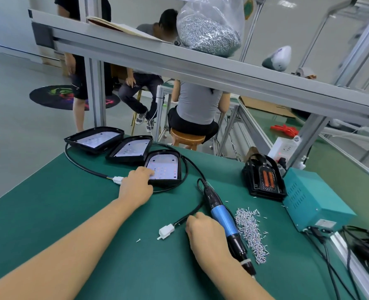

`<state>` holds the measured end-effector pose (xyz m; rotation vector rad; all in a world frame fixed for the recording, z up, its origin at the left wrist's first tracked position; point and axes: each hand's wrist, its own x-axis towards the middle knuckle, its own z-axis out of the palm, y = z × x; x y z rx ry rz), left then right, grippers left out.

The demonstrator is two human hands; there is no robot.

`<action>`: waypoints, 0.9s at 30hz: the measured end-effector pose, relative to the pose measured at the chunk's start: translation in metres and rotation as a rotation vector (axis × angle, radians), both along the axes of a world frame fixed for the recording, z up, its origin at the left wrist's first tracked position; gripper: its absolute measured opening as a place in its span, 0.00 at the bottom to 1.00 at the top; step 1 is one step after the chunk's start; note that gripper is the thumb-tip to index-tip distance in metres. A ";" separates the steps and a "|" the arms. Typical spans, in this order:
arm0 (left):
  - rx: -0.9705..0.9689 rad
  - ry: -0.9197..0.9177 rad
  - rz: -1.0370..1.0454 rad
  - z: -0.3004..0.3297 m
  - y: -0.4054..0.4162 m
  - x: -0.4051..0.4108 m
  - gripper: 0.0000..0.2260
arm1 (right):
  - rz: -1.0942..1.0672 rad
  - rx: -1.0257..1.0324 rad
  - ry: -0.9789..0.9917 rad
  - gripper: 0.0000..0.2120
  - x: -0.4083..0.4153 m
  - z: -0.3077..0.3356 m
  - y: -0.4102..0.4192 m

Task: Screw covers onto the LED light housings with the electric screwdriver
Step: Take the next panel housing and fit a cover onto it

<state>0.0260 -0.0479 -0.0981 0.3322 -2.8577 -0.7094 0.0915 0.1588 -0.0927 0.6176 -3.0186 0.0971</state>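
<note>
Forearms reach out over the green mat. Her left hand (136,187) rests on the nearest LED housing (164,168), fingers curled onto its pale board, seemingly to draw it closer. Right hand (207,237) lies on the blue electric screwdriver (224,219), fingers curled around it; loose screws (251,232) wait just beside.
</note>
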 end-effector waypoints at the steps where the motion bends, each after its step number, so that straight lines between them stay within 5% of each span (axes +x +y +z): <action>1: 0.012 0.008 -0.006 -0.002 0.000 0.000 0.20 | -0.018 0.020 0.009 0.08 -0.001 0.002 0.000; 10: 0.188 0.199 -0.066 -0.001 0.001 0.011 0.05 | -0.117 -0.278 -0.019 0.13 -0.001 -0.007 -0.017; 17: 0.245 0.346 -0.023 0.002 0.006 0.033 0.06 | -0.073 0.081 0.118 0.10 -0.001 0.014 -0.020; 20: 0.250 0.342 -0.022 0.000 0.006 0.039 0.06 | 0.041 0.031 0.284 0.12 0.011 0.029 -0.025; 23: 0.230 0.337 -0.015 -0.001 0.007 0.039 0.07 | 0.400 -0.111 0.030 0.10 0.032 0.014 -0.047; 27: 0.205 0.335 -0.007 -0.003 0.006 0.042 0.06 | 0.437 -0.058 -0.056 0.14 0.040 0.003 -0.069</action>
